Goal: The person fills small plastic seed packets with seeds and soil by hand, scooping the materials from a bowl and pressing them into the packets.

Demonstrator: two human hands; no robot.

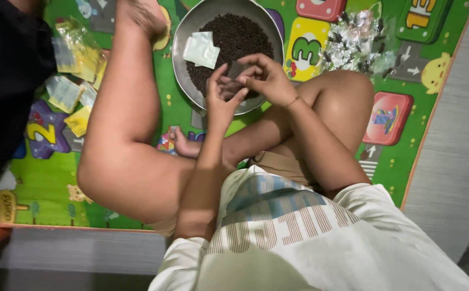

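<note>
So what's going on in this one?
A person sits cross-legged on a colourful play mat. Both hands, left hand and right hand, pinch a small dark packet over a metal bowl of dark seeds. Filled packets lie to one side, empty sachets to the other.

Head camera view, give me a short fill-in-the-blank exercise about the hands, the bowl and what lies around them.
1. The round metal bowl holds a heap of small ____ grains.
2. Both the left hand and the right hand pinch one small packet right over the ____.
3. Two pale empty packets lie on the ____ inside the bowl.
4. The bowl rests on a colourful play mat whose main colour is ____.

Missing words: dark; bowl; grains; green
</note>
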